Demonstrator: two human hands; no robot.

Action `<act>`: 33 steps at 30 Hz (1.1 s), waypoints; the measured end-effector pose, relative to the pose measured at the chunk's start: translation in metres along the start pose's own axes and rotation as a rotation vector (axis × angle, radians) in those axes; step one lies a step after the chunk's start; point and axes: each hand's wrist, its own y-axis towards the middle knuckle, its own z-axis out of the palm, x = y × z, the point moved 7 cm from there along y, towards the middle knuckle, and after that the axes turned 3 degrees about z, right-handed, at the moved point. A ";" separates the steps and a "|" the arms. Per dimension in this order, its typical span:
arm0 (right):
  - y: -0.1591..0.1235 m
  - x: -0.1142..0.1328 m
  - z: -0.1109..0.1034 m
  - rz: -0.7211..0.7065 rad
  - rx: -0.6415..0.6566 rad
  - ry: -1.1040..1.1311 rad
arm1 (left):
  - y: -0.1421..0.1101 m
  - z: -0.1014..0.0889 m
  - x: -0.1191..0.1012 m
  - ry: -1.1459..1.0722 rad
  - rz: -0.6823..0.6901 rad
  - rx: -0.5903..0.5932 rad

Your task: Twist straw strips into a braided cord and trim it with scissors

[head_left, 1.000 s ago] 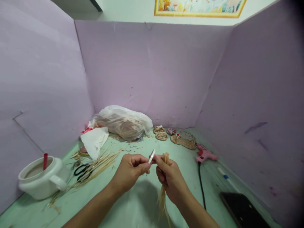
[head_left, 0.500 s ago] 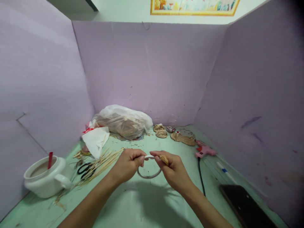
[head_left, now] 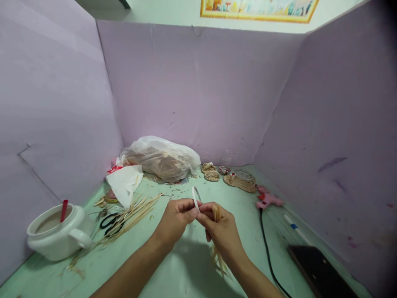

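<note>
A thin white ring (head_left: 195, 196) stands nearly edge-on above the green tabletop, in front of me. My left hand (head_left: 178, 218) is closed, its thumb and forefinger pinching the ring's lower part. My right hand (head_left: 221, 227) is closed beside it, fingertips meeting the left ones at the ring. Pale straw strands (head_left: 218, 261) pass through my right hand and hang below it, and a loop of them shows over its fingers. The fingers hide where the strands and ring meet.
On the left are a white pot (head_left: 58, 234), black-handled scissors (head_left: 109, 223) and loose straw (head_left: 142, 210). A plastic bag (head_left: 164, 159) lies at the back. Woven pieces (head_left: 238, 183), a pink glue gun (head_left: 268, 199), a white pen (head_left: 297, 229) and a dark phone (head_left: 321, 271) lie right.
The ring has turned from lying nearly flat between my hands to standing edge-on. My hands have come together, and the straw strands now hang below my right hand.
</note>
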 end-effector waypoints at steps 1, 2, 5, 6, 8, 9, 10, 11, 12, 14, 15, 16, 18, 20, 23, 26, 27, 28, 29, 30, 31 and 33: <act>0.000 0.000 0.001 -0.018 0.015 -0.050 | 0.001 -0.003 0.003 0.005 -0.019 -0.031; 0.000 0.001 0.002 -0.046 0.033 -0.099 | 0.001 -0.006 0.004 0.029 -0.026 -0.063; 0.000 0.007 0.000 -0.158 0.044 -0.198 | 0.003 -0.010 0.005 0.119 0.010 -0.119; 0.001 0.009 -0.004 -0.193 0.021 -0.218 | 0.004 -0.009 0.005 0.143 0.017 -0.113; 0.002 0.013 -0.012 -0.239 -0.043 -0.257 | 0.004 -0.006 0.007 0.191 0.011 -0.079; 0.004 0.015 -0.016 -0.252 -0.069 -0.272 | 0.004 -0.004 0.008 0.218 0.008 -0.057; 0.005 0.016 -0.019 -0.262 -0.082 -0.278 | 0.004 -0.002 0.008 0.246 0.009 -0.031; 0.006 0.017 -0.021 -0.271 -0.083 -0.278 | 0.004 0.000 0.008 0.273 0.018 -0.002; 0.006 0.018 -0.022 -0.278 -0.074 -0.275 | 0.004 0.002 0.007 0.295 0.031 0.025; 0.006 0.019 -0.022 -0.300 -0.063 -0.282 | 0.002 0.006 0.005 0.321 0.053 0.071; 0.006 0.020 -0.021 -0.323 -0.064 -0.297 | 0.002 0.007 0.004 0.329 0.058 0.081; 0.005 0.020 -0.020 -0.350 -0.069 -0.318 | 0.001 0.008 0.004 0.338 0.059 0.082; 0.002 0.021 -0.019 -0.401 -0.082 -0.353 | 0.000 0.007 0.005 0.364 0.056 0.067; -0.001 0.021 -0.018 -0.442 -0.088 -0.361 | -0.001 0.007 0.008 0.401 0.055 0.053; -0.003 0.021 -0.017 -0.485 -0.095 -0.352 | -0.002 0.006 0.012 0.453 0.057 0.037; -0.004 0.022 -0.016 -0.508 -0.081 -0.382 | -0.004 0.006 0.015 0.513 0.054 0.031; -0.004 0.022 -0.015 -0.513 -0.075 -0.400 | -0.005 0.006 0.016 0.533 0.050 0.028; -0.004 0.022 -0.014 -0.514 -0.070 -0.414 | -0.005 0.006 0.016 0.551 0.045 0.022; -0.004 0.022 -0.014 -0.510 -0.067 -0.422 | -0.005 0.006 0.017 0.565 0.041 0.018; -0.004 0.022 -0.014 -0.505 -0.060 -0.423 | -0.005 0.007 0.017 0.574 0.037 0.014; -0.003 0.021 -0.013 -0.504 -0.047 -0.419 | -0.005 0.007 0.018 0.577 0.035 0.014; -0.003 0.021 -0.011 -0.503 -0.012 -0.413 | -0.004 0.009 0.018 0.569 0.036 0.022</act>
